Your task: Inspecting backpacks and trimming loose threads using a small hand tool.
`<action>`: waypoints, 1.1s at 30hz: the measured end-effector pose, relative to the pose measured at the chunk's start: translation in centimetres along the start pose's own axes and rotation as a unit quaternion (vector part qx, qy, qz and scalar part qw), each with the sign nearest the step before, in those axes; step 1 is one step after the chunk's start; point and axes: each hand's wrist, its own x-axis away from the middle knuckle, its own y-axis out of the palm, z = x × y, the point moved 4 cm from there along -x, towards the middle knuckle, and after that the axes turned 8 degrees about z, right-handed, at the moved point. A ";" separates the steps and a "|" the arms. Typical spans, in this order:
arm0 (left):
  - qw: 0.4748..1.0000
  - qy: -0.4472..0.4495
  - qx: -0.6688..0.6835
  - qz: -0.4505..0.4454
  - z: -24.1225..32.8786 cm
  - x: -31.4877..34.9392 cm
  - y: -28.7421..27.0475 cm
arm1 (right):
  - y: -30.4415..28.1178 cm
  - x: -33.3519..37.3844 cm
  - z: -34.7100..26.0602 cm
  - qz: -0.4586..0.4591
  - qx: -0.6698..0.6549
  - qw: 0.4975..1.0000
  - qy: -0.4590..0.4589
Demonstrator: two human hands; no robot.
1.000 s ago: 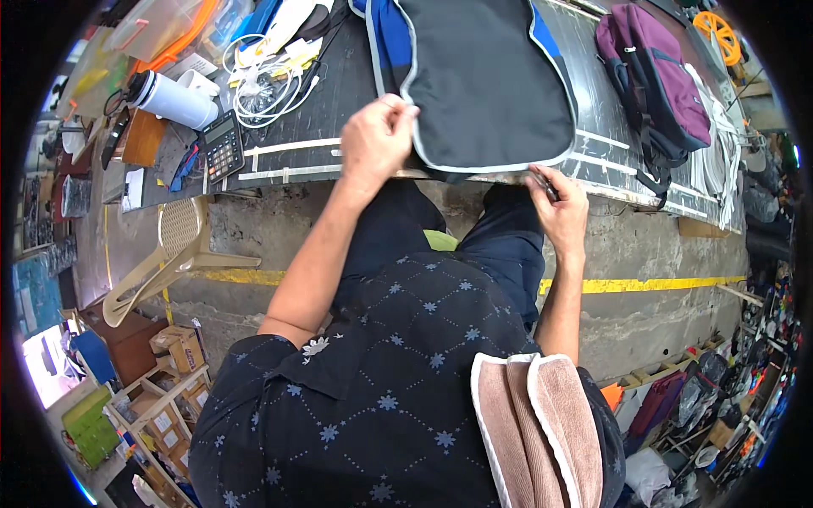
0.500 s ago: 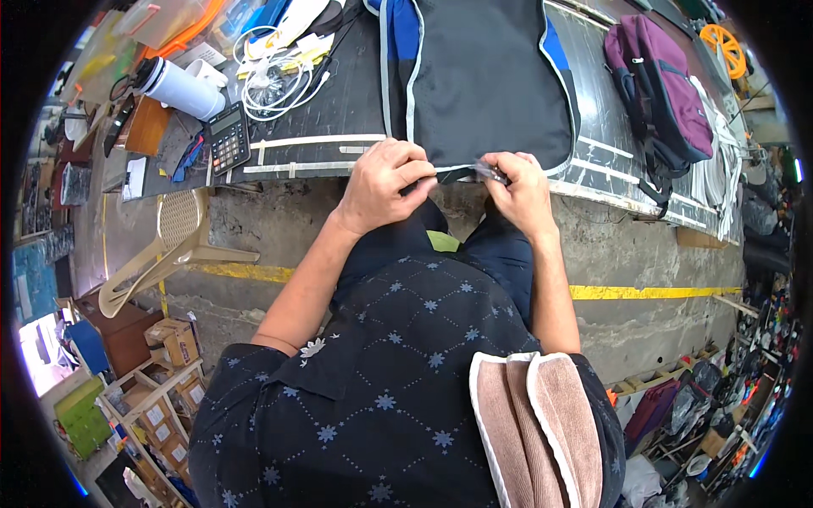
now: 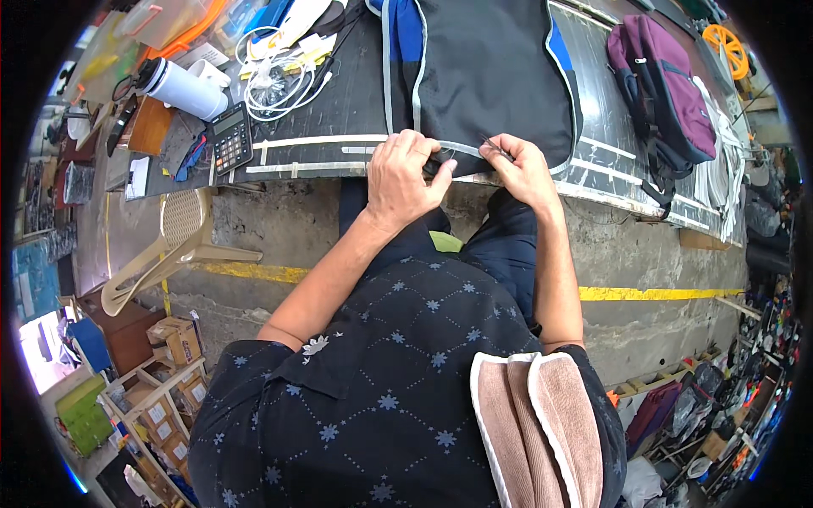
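A black fabric bag panel (image 3: 491, 76) with grey edge binding and blue side parts lies on the dark table in front of me. Its near edge is lifted at the table's front. My left hand (image 3: 401, 179) grips that edge, fingers on top and thumb below. Close by on the right, my right hand (image 3: 523, 173) pinches a small dark pointed tool (image 3: 498, 148), possibly thread snips, with its thin tips pointing up and left over the grey binding. The fingers hide most of the tool.
On the table's left are a calculator (image 3: 229, 140), a white bottle (image 3: 182, 89) and a coiled white cable (image 3: 279, 93). A purple backpack (image 3: 669, 93) rests at the right. A beige plastic chair (image 3: 182, 233) stands left of my legs.
My left hand has shifted right along the edge, its thumb now stretched further out. The bag panel's near edge is turned up more. The tool's tips now point upward.
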 end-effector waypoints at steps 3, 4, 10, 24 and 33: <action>0.999 0.021 -0.033 0.011 0.6 -0.1 0.4 | 0.2 -0.2 0.9 -0.031 -0.059 0.998 -0.003; 0.999 0.015 -0.049 0.004 0.7 0.0 0.6 | 0.2 -0.2 0.8 -0.035 -0.060 0.998 0.001; 0.999 -0.002 -0.040 -0.020 0.7 0.4 1.4 | 0.3 -0.1 0.5 -0.021 -0.054 0.998 0.010; 0.998 -0.046 0.048 0.010 -0.2 1.2 1.4 | 0.2 0.7 -0.4 -0.005 -0.048 0.998 -0.028; 1.000 -0.017 -0.023 0.012 0.2 0.9 1.1 | 0.1 0.6 -0.5 0.006 -0.044 0.999 -0.003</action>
